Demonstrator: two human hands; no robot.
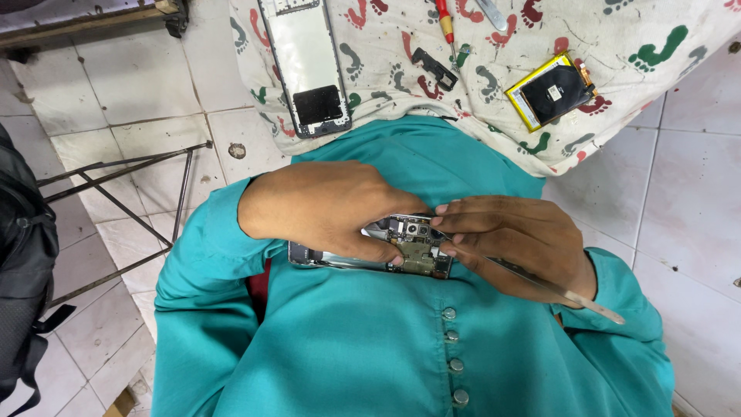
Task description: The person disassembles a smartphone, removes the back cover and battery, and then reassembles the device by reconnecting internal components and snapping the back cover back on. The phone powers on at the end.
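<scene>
An opened phone body (413, 245) with its circuit board and camera modules bare lies across my lap on teal clothing. My left hand (324, 208) grips it from above, fingers wrapped over its middle and lower edge. My right hand (513, 239) rests at the phone's right end, fingertips on the board. It holds thin metal tweezers (571, 295) whose long end sticks out past my wrist to the right.
On a white cloth with coloured footprints (617, 46) lie a phone screen frame (307, 66), a flat battery with yellow edging (552, 91), a small black part (434, 68) and a red-handled screwdriver (445, 23). A metal rod stand (131, 197) and a black bag (23, 262) sit left on the tiled floor.
</scene>
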